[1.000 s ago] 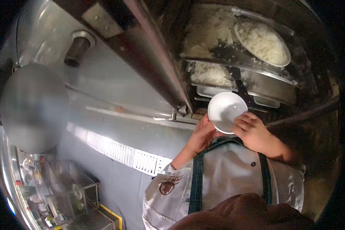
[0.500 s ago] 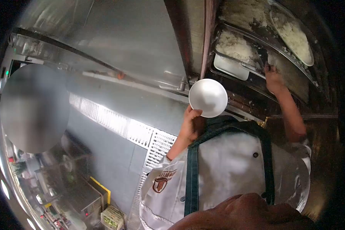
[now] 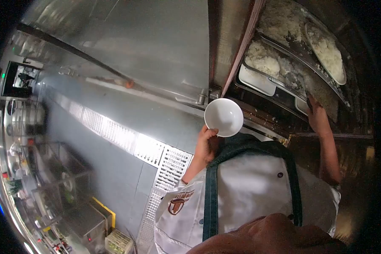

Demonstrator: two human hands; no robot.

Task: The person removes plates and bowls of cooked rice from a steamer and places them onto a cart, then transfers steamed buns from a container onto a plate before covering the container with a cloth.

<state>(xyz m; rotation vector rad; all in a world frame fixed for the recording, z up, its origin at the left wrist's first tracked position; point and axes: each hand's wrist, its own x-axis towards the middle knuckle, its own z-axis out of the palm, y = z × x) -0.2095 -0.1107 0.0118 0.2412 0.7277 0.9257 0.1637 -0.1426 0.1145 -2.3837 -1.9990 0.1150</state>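
Observation:
In my left hand (image 3: 207, 142) is a white bowl (image 3: 225, 114), gripped at its near rim with the thumb over the edge. No food shows inside it. My right hand (image 3: 319, 118) reaches into the steam cabinet at the right, its fingers closed around the dark handle (image 3: 307, 100) of a serving tool. The tool's far end is hard to make out against the rice. Close by, white rice (image 3: 261, 61) fills a metal pan (image 3: 256, 81) on a rack. Behind that, an oval pan (image 3: 344, 78) holds more rice.
The cabinet's large metal door (image 3: 156, 38) stands swung out at the left, with a latch handle (image 3: 192, 100). A perforated drain grate (image 3: 148, 150) runs along the grey floor. Metal shelving and a crate (image 3: 118, 243) are at the lower left.
My right hand has drawn back towards me and slightly right with the tool. The bowl has shifted a little left and down. A person at the left has gone from view.

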